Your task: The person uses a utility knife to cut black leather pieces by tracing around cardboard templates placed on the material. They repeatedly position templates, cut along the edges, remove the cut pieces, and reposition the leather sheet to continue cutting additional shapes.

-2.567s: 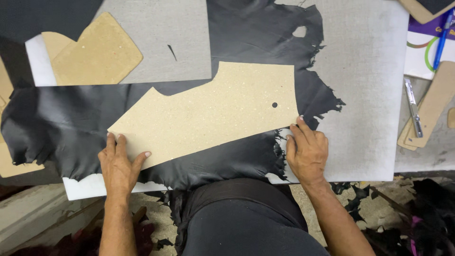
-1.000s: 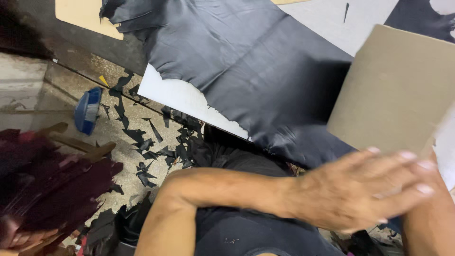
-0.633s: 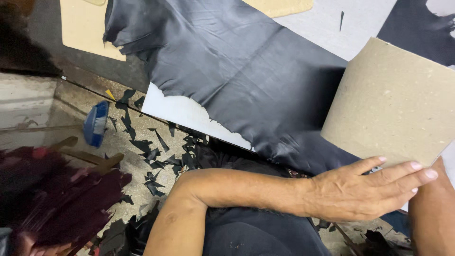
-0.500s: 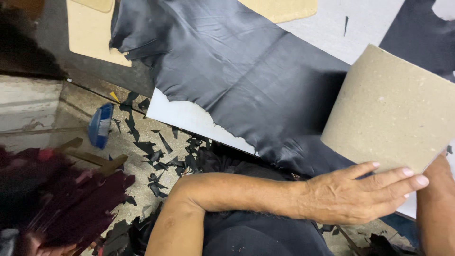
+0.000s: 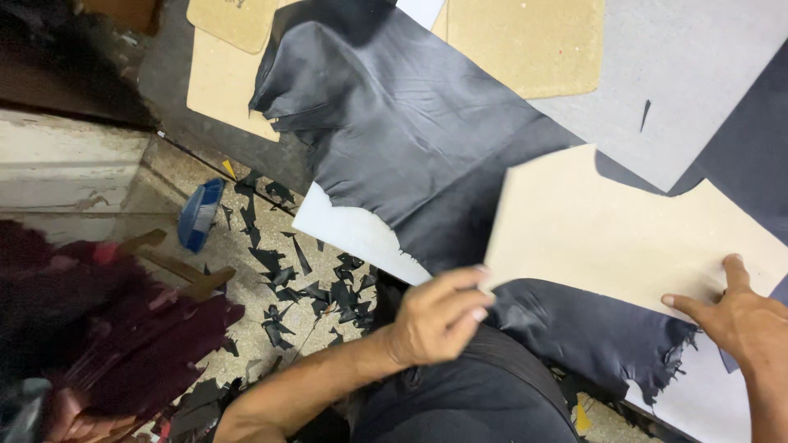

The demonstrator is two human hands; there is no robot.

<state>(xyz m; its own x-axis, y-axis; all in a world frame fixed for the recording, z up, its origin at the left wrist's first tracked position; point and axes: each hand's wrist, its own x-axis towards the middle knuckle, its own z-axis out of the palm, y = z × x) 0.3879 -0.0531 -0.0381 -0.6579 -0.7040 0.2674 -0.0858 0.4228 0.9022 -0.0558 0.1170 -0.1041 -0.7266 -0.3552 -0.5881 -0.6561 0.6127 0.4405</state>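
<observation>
Left hand (image 5: 435, 316): lower centre of the frame; fingers curled, closed on the lower left corner of the pattern, thumb side under the edge.
Right hand (image 5: 751, 320): lower right edge of the frame; open and flat, fingers spread, pressing on the near edge of the pattern without grasping it.
Pattern (image 5: 624, 234): pale tan board, angular outline, right of centre; it lies on the leather and spans the gap between both hands.
Leather (image 5: 402, 139): large black sheet, centre of the frame, ragged at its near edge; it runs from the upper centre down under the pattern.
Grey sheet (image 5: 689, 74): upper right, flat, with one small dark slit; partly under the leather.
Brown boards (image 5: 525, 41): rounded-corner tan pieces, upper centre and upper left, partly covered by the leather.
White sheet (image 5: 353, 234): sticks out from under the leather, left of the left hand.
Scraps (image 5: 287, 271): small black offcuts scattered on the floor, lower left centre.
Brush (image 5: 199, 215): blue, on the floor, left of the scraps.
Labels: no legible label or sign can be made out.
</observation>
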